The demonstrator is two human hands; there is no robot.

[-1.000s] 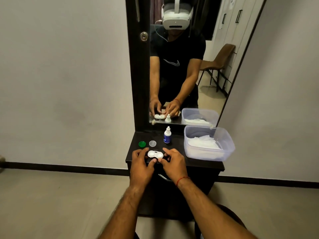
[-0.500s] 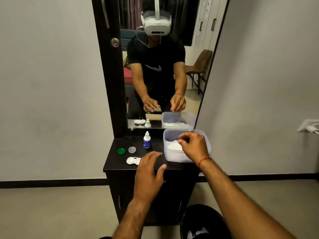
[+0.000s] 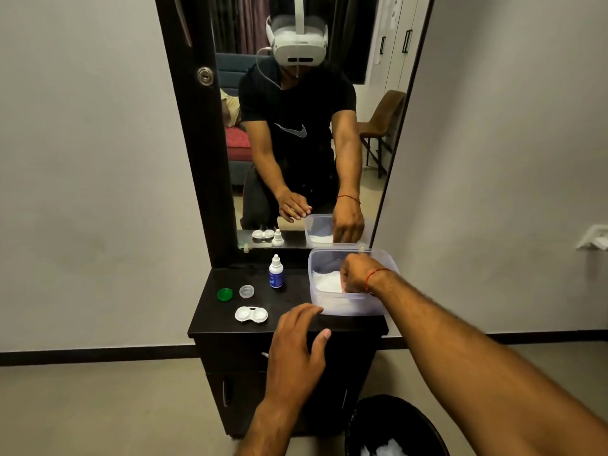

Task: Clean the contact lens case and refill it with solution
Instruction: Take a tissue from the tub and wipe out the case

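The white, two-welled contact lens case (image 3: pixel 251 314) lay uncapped on the glossy black cabinet top (image 3: pixel 214 317), near its front edge. Behind it sat a round green cap (image 3: pixel 225 294), a clear cap (image 3: pixel 246 291) and a small white dropper bottle (image 3: pixel 276 272) (blue label). The left hand (image 3: pixel 296 337) hovered palm-down at the front edge, fingers loosely spread and holding nothing. The right hand (image 3: pixel 357 274) dipped into a translucent plastic tub (image 3: pixel 348 307) of crumpled white tissue (image 3: pixel 325 283); its grip was hidden.
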